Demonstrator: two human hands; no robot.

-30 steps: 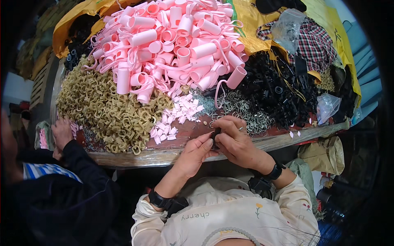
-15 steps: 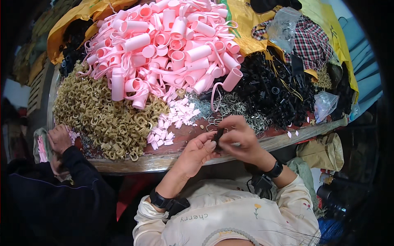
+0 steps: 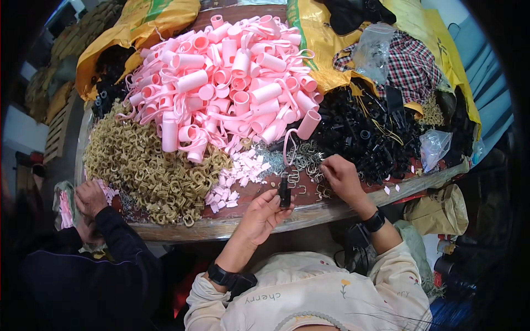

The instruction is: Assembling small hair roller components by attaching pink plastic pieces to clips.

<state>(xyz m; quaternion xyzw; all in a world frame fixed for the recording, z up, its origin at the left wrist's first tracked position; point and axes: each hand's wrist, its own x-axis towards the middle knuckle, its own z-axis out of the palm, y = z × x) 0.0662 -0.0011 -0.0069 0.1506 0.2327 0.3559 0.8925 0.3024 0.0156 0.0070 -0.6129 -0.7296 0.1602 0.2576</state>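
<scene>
My left hand [image 3: 261, 217] is closed around a small black plastic part [image 3: 285, 192], upright and narrower at its top, held over the table's near edge. To the right, my right hand [image 3: 343, 177] has its fingers curled together at the edge of a pile of U-shaped metal pieces [image 3: 305, 158]. What it pinches, if anything, is hidden. Close behind it lies a heap of black plastic parts [image 3: 361, 124]. Between my hands some loose metal pieces lie on the red tabletop [image 3: 259, 194].
Pink tubes with straps [image 3: 221, 83] form a big heap at the back. Tan plastic clips [image 3: 154, 171] and small pink pieces [image 3: 243, 168] lie left. A clear plastic bag [image 3: 435, 148] lies right. A co-worker's hand [image 3: 90, 197] is at the left edge beside a bag [image 3: 64, 204].
My hands have moved apart. The black part stays in my left hand, now plainly visible, while my right hand has gone right to the metal pieces. The view has shifted slightly.
</scene>
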